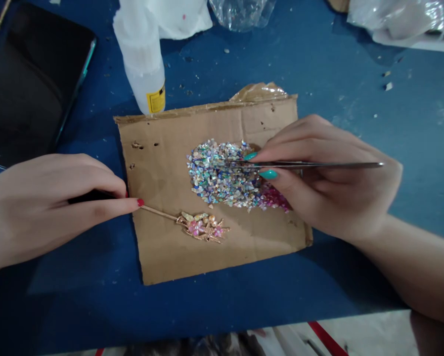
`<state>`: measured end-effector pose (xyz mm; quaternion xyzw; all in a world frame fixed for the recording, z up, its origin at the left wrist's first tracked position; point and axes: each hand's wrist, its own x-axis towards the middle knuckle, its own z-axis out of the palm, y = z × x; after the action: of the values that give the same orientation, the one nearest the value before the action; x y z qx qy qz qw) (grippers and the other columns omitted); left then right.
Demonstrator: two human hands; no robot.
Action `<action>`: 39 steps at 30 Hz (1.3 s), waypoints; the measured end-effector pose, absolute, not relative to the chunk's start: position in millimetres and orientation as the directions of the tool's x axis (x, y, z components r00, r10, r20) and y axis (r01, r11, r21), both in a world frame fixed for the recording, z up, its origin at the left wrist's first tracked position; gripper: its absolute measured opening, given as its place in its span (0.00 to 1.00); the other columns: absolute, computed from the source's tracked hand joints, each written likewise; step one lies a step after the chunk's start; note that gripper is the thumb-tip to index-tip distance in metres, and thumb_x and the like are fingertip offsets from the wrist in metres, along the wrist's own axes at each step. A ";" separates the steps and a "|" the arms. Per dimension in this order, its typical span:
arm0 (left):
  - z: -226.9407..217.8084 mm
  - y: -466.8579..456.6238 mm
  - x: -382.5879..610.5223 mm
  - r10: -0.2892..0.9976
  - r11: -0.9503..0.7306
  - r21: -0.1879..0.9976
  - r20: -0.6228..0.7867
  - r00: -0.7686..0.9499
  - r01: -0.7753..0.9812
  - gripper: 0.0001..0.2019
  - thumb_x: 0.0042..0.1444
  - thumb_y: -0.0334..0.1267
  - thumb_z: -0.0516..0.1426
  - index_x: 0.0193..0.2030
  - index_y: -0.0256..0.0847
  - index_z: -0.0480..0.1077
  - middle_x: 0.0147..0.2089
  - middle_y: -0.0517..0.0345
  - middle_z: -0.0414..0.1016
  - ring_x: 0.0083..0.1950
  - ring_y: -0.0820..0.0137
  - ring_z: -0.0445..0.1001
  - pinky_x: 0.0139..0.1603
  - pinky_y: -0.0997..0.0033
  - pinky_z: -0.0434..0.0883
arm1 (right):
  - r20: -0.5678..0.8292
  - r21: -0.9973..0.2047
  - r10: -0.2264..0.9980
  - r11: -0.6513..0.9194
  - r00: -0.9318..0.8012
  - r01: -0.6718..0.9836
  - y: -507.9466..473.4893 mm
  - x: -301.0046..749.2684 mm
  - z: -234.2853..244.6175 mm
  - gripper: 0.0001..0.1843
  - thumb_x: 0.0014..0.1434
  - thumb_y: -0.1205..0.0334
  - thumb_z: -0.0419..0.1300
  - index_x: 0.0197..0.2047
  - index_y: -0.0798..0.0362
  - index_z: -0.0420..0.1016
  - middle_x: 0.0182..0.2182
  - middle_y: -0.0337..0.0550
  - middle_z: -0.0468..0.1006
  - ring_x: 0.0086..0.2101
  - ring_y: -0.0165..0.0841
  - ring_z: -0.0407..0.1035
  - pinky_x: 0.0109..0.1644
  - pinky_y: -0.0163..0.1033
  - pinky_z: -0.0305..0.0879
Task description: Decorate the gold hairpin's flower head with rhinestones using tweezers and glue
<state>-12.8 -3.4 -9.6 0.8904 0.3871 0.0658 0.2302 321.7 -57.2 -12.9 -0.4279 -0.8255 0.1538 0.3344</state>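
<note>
My left hand (69, 202) pinches the thin stem of a gold-coloured hair stick (160, 212). Its ornate end, with pink flowers, pale leaves and pearl-like beads, lies over the cardboard sheet (162, 262). In my right hand (318, 173) is a pair of metal tweezers (303, 164), gripped between thumb and fingers with teal nails. The tweezers' tips reach into a pile of small shiny chips (222, 183), mostly blue, white and green. Darker pink chips (276, 195) lie at the pile's right edge, partly covered by my right hand. Whether the tips hold a chip cannot be made out.
A translucent bottle (142, 74) with a yellow label stands at the cardboard's far left edge. A dark phone (32, 84) lies at the left. Clear plastic bags (411, 20) and white tissue (185, 20) are along the back of the blue table (244, 306).
</note>
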 end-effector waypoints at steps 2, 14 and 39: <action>-9.5 -3.2 -13.0 0.710 -0.607 0.461 -0.052 0.703 0.647 0.24 0.61 0.65 0.48 0.31 0.57 0.79 0.32 0.75 0.79 0.33 0.76 0.78 0.33 0.72 0.69 | 0.433 -0.554 0.811 0.584 -0.394 0.594 -56.6 321.9 -13.7 0.08 0.61 0.72 0.63 0.43 0.52 0.77 0.35 0.46 0.82 0.36 0.34 0.75 0.41 0.42 0.73; -10.1 -3.8 -10.3 0.718 -0.605 0.449 -0.050 0.694 0.658 0.25 0.61 0.64 0.50 0.29 0.52 0.78 0.31 0.74 0.79 0.32 0.75 0.78 0.33 0.73 0.70 | 0.503 -0.564 0.799 0.593 -0.330 0.575 -55.8 323.7 -20.1 0.12 0.58 0.75 0.62 0.42 0.50 0.78 0.34 0.47 0.82 0.35 0.34 0.74 0.37 0.43 0.70; -8.8 -3.4 -21.7 0.588 -0.744 0.393 0.000 0.809 0.540 0.17 0.69 0.52 0.49 0.36 0.54 0.77 0.33 0.73 0.79 0.34 0.79 0.76 0.40 0.82 0.71 | 0.569 -0.550 0.755 0.644 -0.326 0.532 -50.9 335.6 -27.7 0.13 0.58 0.77 0.61 0.43 0.52 0.75 0.33 0.43 0.79 0.33 0.33 0.72 0.37 0.43 0.71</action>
<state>-21.7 -3.4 -8.8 0.9317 0.3027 0.0622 0.1910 335.6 -50.9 -27.7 -0.4006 -0.8034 0.1328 0.4201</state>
